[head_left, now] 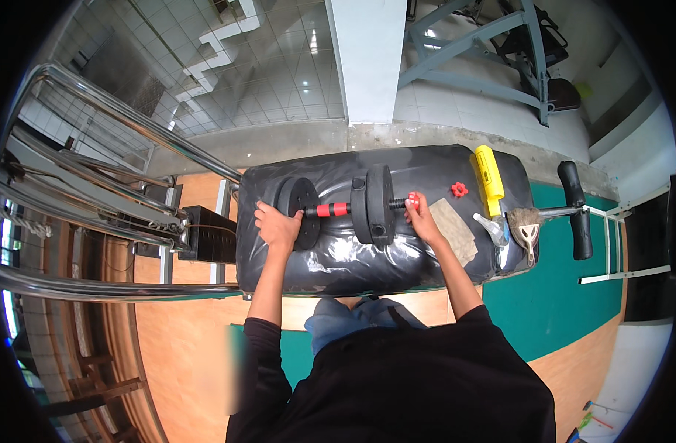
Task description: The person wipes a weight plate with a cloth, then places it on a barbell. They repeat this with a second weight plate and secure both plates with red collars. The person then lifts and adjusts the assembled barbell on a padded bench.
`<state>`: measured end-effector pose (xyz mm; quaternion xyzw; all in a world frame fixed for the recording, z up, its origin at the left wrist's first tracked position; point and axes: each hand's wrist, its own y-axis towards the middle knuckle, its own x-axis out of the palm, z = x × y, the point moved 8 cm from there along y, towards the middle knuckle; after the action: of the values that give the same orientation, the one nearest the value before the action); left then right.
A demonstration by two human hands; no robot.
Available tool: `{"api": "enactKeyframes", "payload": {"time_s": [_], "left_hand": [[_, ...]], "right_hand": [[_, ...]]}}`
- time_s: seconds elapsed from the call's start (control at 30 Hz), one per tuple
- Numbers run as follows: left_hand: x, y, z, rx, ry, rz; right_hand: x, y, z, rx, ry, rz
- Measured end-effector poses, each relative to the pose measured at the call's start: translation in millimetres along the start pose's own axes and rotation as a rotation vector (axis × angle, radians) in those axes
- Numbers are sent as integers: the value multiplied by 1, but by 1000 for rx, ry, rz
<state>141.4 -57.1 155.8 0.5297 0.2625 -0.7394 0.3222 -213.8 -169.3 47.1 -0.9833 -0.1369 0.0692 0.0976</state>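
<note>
A dumbbell lies across the black padded bench [419, 269], with black plates [381, 205] on both sides of a red-and-black grip [333, 210]. My left hand [279, 225] is wrapped on the left plate [299, 201], thumb toward the grip. At the other end my right hand [423, 218] pinches the tip of the threaded bar [398, 203]. A bit of red shows between those fingers, seemingly a star nut on the bar. Another red star nut [459, 190] lies apart on the bench, near a beige cloth [452, 230].
On the bench's right lie a yellow bottle-like container [489, 173], a crumpled clear plastic piece [491, 230] and a white-handled brush [528, 235]. A black foam roller [574, 210] stands past that end. Chrome machine rails [131, 122] flank the left; a white pillar [367, 59] rises behind.
</note>
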Motion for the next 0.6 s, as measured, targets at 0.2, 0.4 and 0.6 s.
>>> {"api": "enactKeyframes", "payload": {"time_s": [0.2, 0.4, 0.6], "left_hand": [[2, 6, 2, -19, 23, -22], [2, 6, 5, -25, 52, -22], [1, 3, 5, -3, 46, 8]], "right_hand": [[-5, -15, 7, 143, 161, -89], [-10, -25, 9, 249, 209, -238], [-14, -23, -21, 41, 14, -339]]}}
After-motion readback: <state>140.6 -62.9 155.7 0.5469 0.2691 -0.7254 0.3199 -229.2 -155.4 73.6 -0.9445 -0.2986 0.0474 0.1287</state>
